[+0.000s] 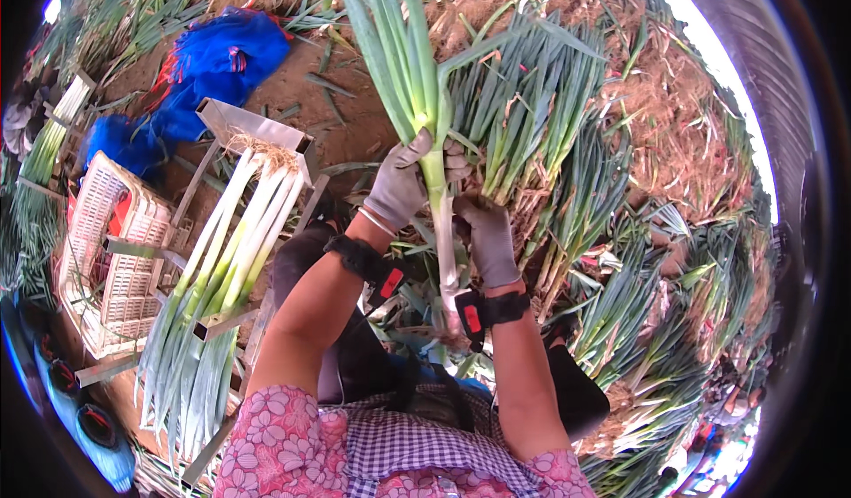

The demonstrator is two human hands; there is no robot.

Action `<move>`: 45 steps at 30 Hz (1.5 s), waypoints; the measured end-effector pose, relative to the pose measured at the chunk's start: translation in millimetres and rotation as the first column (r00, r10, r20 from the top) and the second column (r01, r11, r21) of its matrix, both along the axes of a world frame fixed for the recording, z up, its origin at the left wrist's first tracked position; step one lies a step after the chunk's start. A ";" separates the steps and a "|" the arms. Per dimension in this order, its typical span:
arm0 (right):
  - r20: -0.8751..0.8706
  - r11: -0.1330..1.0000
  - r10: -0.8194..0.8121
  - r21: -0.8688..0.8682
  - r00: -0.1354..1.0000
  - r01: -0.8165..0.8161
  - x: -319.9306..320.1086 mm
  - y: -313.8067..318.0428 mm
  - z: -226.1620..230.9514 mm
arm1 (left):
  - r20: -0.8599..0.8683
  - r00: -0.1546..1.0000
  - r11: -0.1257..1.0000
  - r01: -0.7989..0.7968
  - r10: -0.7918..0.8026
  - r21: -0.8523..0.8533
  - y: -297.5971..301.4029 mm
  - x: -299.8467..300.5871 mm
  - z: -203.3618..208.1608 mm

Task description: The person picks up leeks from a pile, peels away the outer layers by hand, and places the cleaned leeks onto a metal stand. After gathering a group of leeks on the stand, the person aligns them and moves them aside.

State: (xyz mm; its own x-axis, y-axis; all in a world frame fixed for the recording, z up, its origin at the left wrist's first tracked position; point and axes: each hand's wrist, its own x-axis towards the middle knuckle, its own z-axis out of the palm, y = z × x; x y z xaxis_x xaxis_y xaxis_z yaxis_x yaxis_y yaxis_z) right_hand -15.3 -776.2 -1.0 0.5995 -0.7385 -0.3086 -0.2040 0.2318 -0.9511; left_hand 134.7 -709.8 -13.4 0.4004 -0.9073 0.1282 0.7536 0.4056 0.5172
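Wristbands (pixel 507 307) bear red labels (pixel 390 283); left grip (pixel 408 177) clasps a leek (pixel 443 232); whether right grip (pixel 487 235) holds, I can't tell.

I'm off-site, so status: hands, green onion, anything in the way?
Left hand grips green onion. Right hand beside its pale stem, contact unclear. Onion pile close by; nothing visibly blocking.

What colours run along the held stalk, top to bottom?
Held stalk: green leaves, yellow-green middle, whitish below; best seen in the head view.
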 end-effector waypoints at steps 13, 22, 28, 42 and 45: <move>-0.006 0.972 0.232 0.019 0.973 -0.232 -12.6 0.9 0.2 | -0.094 0.977 0.977 0.178 -0.189 -0.117 5.5 -16.2 5.9; 0.142 0.798 0.596 -0.218 0.791 -0.562 -25.7 28.2 -46.7 | 0.106 0.972 0.973 0.217 -0.208 -0.079 12.4 -21.1 15.4; -0.762 0.787 0.268 -0.179 0.589 -0.590 -125.8 42.0 -151.5 | 0.260 0.951 0.980 0.130 -0.167 0.153 -4.1 -24.1 22.9; -0.072 0.725 -0.063 -0.688 0.995 -0.004 -28.1 37.6 -1.6 | 0.037 0.999 0.971 -0.036 0.028 0.238 1.3 -8.0 14.0; -0.068 0.585 -0.120 -0.811 0.990 0.015 3.2 25.7 4.8 | 0.085 0.995 0.990 -0.062 0.051 0.130 -0.2 -11.2 1.1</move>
State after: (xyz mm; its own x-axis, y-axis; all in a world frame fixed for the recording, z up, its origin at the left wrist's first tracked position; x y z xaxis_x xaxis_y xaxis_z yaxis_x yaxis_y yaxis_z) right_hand -12.1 -750.5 3.9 0.5401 -0.7516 0.3788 -0.3291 -0.6028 -0.7269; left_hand 123.5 -710.0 -12.2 0.4443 -0.8949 0.0430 0.6847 0.3701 0.6279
